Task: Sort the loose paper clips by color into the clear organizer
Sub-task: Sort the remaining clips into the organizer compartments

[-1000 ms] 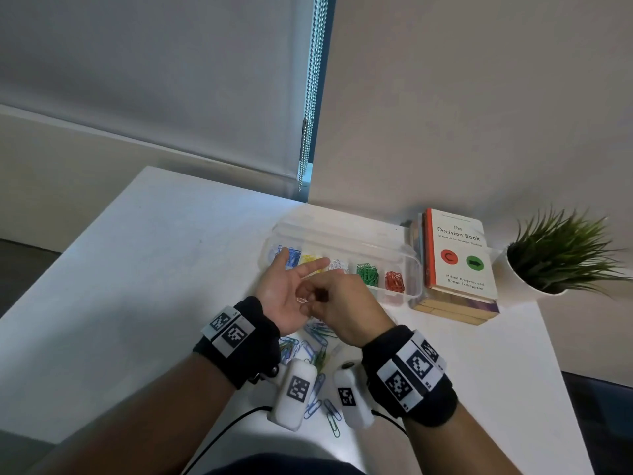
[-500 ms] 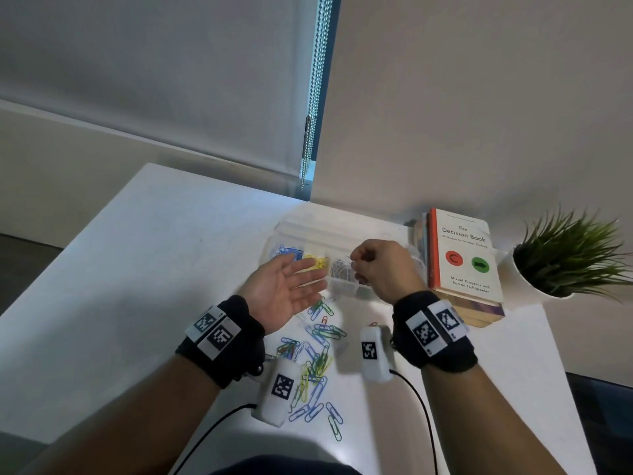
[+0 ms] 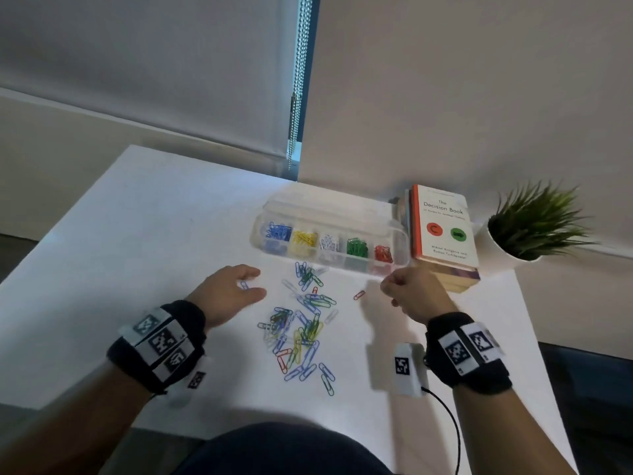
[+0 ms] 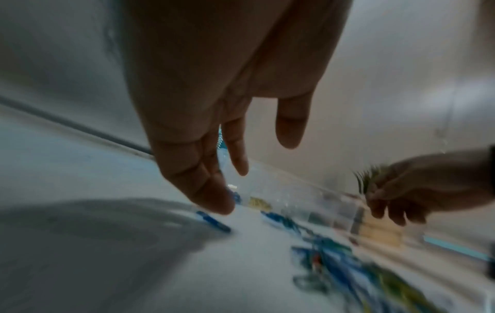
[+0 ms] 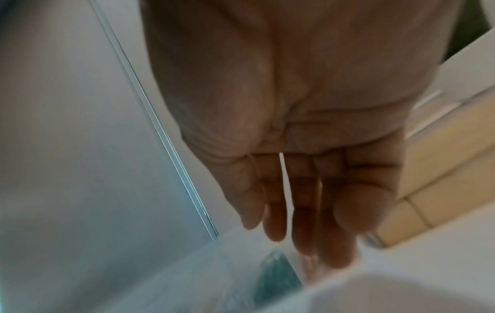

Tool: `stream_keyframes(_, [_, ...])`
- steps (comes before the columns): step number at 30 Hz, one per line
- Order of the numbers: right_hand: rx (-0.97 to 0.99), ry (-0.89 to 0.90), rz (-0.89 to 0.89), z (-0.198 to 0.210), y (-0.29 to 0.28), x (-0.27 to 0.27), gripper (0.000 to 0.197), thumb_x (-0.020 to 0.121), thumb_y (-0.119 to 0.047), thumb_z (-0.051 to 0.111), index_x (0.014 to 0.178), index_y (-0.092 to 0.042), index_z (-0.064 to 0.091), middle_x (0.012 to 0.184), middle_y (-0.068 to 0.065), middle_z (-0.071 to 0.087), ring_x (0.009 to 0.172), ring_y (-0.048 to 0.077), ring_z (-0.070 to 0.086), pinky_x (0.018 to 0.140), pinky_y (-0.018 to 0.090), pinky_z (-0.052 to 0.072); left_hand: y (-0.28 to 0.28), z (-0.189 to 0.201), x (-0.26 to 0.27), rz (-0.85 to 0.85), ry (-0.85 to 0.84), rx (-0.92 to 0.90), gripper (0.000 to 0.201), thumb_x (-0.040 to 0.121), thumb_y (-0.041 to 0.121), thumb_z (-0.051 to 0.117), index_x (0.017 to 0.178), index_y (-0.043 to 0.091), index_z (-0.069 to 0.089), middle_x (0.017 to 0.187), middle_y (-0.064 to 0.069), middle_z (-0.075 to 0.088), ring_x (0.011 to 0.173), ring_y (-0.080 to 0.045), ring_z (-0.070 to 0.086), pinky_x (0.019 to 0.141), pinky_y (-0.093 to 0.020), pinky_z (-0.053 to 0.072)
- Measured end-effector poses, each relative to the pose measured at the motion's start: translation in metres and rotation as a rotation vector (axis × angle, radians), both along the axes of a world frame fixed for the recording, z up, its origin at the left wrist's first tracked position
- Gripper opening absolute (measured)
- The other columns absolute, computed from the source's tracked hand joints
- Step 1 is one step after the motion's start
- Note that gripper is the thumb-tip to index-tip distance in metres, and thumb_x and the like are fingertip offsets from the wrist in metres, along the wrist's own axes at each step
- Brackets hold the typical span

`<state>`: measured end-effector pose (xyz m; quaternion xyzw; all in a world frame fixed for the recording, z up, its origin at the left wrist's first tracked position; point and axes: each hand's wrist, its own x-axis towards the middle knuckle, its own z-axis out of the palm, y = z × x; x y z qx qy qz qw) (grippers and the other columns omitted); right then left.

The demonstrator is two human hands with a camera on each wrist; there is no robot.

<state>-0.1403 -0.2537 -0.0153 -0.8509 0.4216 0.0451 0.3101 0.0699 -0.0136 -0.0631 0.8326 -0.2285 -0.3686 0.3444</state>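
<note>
The clear organizer (image 3: 399,234) stands open at the back of the table, with blue, yellow, white, green and red clips in separate compartments. Loose paper clips (image 3: 301,323) of mixed colors lie in a pile in front of it. My left hand (image 3: 251,282) is palm down at the pile's left, fingers straight. Its fingertips (image 4: 214,201) hover just over a single blue clip (image 4: 213,221) lying on the table. My right hand (image 3: 390,291) hangs near the organizer's red end, fingers (image 5: 308,222) relaxed and holding nothing. A red clip (image 3: 359,295) lies just left of it.
A stack of books (image 3: 443,231) sits right of the organizer, topped by a white and orange one. A potted plant (image 3: 534,224) stands at the far right. The wall and a window blind with a bead chain (image 3: 298,97) lie behind the table (image 3: 137,234).
My right hand drew back from the organizer's middle compartments toward its right front. My left hand turned palm down and dropped to the table beside the pile.
</note>
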Motion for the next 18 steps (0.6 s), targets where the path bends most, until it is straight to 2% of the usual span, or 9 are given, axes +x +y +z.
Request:
stream_keyframes(2, [-0.052,0.141,0.046,-0.016,0.007,-0.001,0.021,0.093,-0.022,0.053,0.098,-0.014,0.071,0.099,0.005,0.07,0.087,0.02,0.062,0.077,0.026,0.045,0.002,-0.005,-0.008,-0.165,-0.207,0.221,0.063,0.086,0.037,0.067,0.143,0.023,0.043,0.142,-0.005,0.039,0.131,-0.024,0.039,0.111,-0.034,0.031])
stream_keyframes(3, [-0.069,0.163,0.048,-0.022,0.013,0.003,0.023,0.093,-0.021,0.05,0.104,-0.015,0.069,0.108,0.008,0.068,0.095,0.023,0.062,0.083,0.028,0.047,-0.001,-0.003,-0.012,-0.202,-0.276,0.286,0.066,0.087,0.037,0.064,0.146,0.023,0.037,0.145,-0.007,0.033,0.135,-0.026,0.033,0.113,-0.033,0.027])
stream_keyframes(5, [-0.096,0.172,0.063,-0.032,0.03,0.017,0.026,0.092,-0.021,0.048,0.109,-0.012,0.066,0.115,0.014,0.062,0.104,0.028,0.059,0.094,0.034,0.047,-0.009,0.002,-0.021,-0.221,-0.337,0.342,0.065,0.089,0.034,0.058,0.148,0.022,0.033,0.146,-0.01,0.03,0.134,-0.03,0.031,0.112,-0.034,0.029])
stream_keyframes(7, [-0.111,0.155,0.096,-0.039,0.05,0.036,0.023,0.086,-0.02,0.05,0.102,-0.012,0.065,0.111,0.013,0.058,0.1,0.028,0.059,0.094,0.035,0.049,-0.021,0.004,-0.031,-0.263,-0.317,0.315,0.064,0.09,0.031,0.057,0.148,0.021,0.034,0.145,-0.013,0.032,0.132,-0.031,0.037,0.11,-0.036,0.034])
stream_keyframes(9, [-0.063,0.109,0.134,-0.04,0.072,0.051,0.016,0.085,-0.014,0.054,0.093,-0.012,0.067,0.104,0.01,0.063,0.094,0.024,0.061,0.088,0.031,0.05,-0.032,0.004,-0.044,-0.289,-0.223,0.225,0.06,0.089,0.024,0.058,0.146,0.018,0.038,0.14,-0.012,0.043,0.125,-0.028,0.047,0.105,-0.036,0.04])
stream_keyframes(11, [-0.006,0.028,0.15,-0.037,0.084,0.056,0.02,0.088,-0.009,0.056,0.102,-0.013,0.07,0.105,0.009,0.069,0.096,0.023,0.063,0.087,0.028,0.049,-0.036,0.007,-0.052,-0.27,-0.108,0.12,0.057,0.088,0.015,0.058,0.143,0.018,0.043,0.134,-0.008,0.053,0.116,-0.024,0.055,0.1,-0.034,0.045])
stream_keyframes(13, [0.038,-0.045,0.098,-0.028,0.086,0.044,0.028,0.088,-0.014,0.061,0.116,-0.015,0.066,0.114,0.006,0.067,0.101,0.019,0.061,0.088,0.025,0.044,-0.029,0.011,-0.05,-0.251,-0.098,0.063,0.057,0.086,0.012,0.058,0.141,0.019,0.046,0.132,-0.006,0.055,0.111,-0.019,0.056,0.098,-0.031,0.046])
stream_keyframes(15, [0.033,-0.018,0.11,-0.017,0.086,0.018,0.043,0.084,-0.023,0.069,0.125,-0.018,0.059,0.122,0.003,0.061,0.102,0.017,0.058,0.091,0.026,0.043,-0.013,0.015,-0.04,-0.31,-0.198,0.106,0.062,0.085,0.018,0.063,0.143,0.021,0.042,0.134,-0.006,0.052,0.113,-0.018,0.052,0.098,-0.029,0.042])
stream_keyframes(18, [0.068,0.219,0.286,-0.01,0.101,-0.019,0.073,0.074,-0.031,0.079,0.137,-0.023,0.043,0.125,0.002,0.053,0.108,0.019,0.054,0.095,0.034,0.045,0.014,0.014,-0.034,-0.505,-0.278,0.334,0.089,0.078,0.035,0.073,0.151,0.028,0.023,0.139,-0.006,0.037,0.125,-0.023,0.045,0.102,-0.033,0.041])
